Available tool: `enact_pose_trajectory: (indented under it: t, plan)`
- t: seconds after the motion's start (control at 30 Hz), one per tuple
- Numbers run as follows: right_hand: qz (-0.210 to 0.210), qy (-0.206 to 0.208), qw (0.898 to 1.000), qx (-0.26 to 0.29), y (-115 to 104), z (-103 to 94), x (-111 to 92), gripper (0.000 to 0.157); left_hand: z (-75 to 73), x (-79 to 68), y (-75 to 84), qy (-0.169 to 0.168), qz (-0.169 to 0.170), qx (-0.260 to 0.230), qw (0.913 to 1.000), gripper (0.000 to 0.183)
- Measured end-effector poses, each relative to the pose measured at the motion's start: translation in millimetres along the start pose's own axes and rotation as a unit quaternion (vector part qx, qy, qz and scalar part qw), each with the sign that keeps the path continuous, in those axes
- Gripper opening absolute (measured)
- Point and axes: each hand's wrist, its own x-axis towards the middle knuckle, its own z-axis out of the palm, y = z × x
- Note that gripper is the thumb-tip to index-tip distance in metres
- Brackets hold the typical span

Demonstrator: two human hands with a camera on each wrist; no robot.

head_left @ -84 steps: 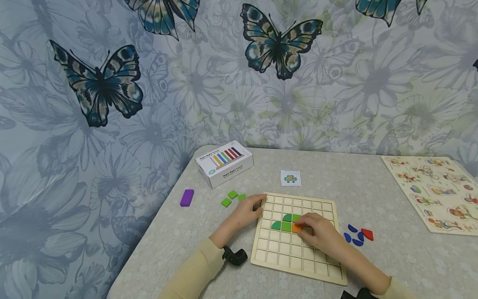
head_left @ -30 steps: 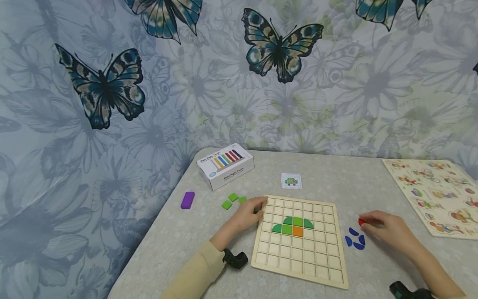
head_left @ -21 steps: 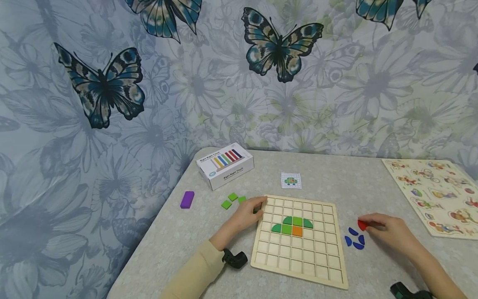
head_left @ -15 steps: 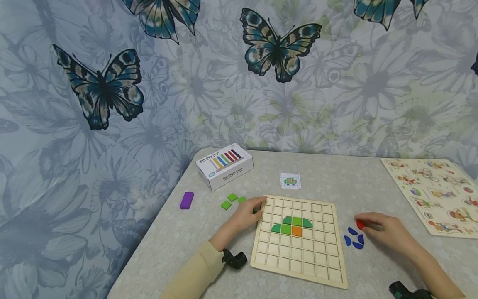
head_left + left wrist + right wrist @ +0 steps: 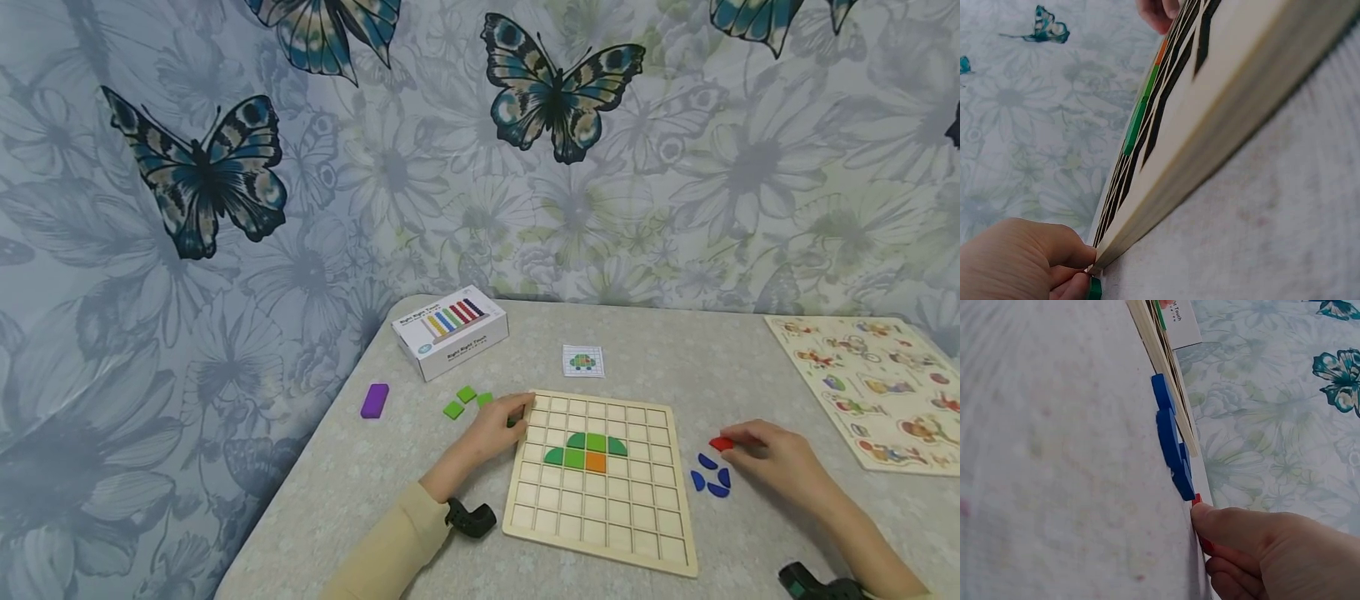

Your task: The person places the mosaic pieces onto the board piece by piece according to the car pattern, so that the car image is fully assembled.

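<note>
My left hand (image 5: 491,429) grips the far left corner of a wooden grid board (image 5: 585,517), thumb on the edge in the left wrist view. A green piece (image 5: 1094,289) shows beside those fingertips. Set in the board are light green squares (image 5: 574,459), dark green rounded pieces (image 5: 617,447) and an orange square (image 5: 596,462). Right of the board, my right hand (image 5: 780,462) pinches a red piece (image 5: 722,443) between thumb and fingers. Several blue half-round pieces (image 5: 717,491) lie just left of that hand; in the right wrist view the nearest blue piece (image 5: 1183,484) almost meets the thumb.
Loose green squares (image 5: 467,394) lie left of the board, with a purple block (image 5: 374,401) farther left. Behind stand a white box (image 5: 461,350) and a small pattern card (image 5: 582,361). A picture board (image 5: 870,392) lies at the right, and the patterned wall rises behind the table.
My right hand has left the orange square and moved right to the red piece, which has turned and shifted slightly within its fingers. My left hand has stayed at the board's corner.
</note>
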Motion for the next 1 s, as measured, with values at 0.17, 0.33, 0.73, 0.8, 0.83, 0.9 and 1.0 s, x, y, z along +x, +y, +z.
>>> enact_pose_trajectory:
  t: [0.17, 0.33, 0.73, 0.8, 0.83, 0.9, 1.0]
  plan:
    - [0.012, 0.001, 1.000, -0.002, 0.3, 2.3, 1.3, 0.030, -1.4, -0.4, 1.3, 0.000, -0.005, -0.002, 1.0000, 0.047]
    - [0.012, 0.010, 1.000, 0.008, 0.6, 5.1, -1.2, 0.031, 1.6, -0.5, 0.6, -0.005, 0.005, 0.003, 1.0000, 0.047]
    - [0.001, 0.021, 1.000, 0.009, -0.7, 8.5, -0.8, 0.029, 1.6, -1.1, -0.7, 0.005, 0.009, 0.009, 0.9999, 0.046]
    - [-0.006, 0.023, 1.000, 0.010, -0.1, 8.8, 0.4, 0.027, 1.4, -1.1, -0.8, 0.008, 0.012, 0.009, 0.9999, 0.046]
    - [-0.009, 0.024, 1.000, 0.010, 0.1, 9.1, 1.0, 0.027, 1.3, -1.1, -0.7, 0.009, 0.013, 0.007, 0.9999, 0.046]
    - [-0.010, 0.022, 1.000, 0.013, 0.3, 9.5, 2.1, 0.028, 1.3, -1.2, -1.0, 0.009, 0.012, 0.006, 0.9999, 0.046]
    - [-0.012, 0.018, 1.000, 0.015, 0.3, 9.8, 3.2, 0.032, 0.5, -1.1, -0.8, 0.005, 0.010, 0.004, 0.9999, 0.046]
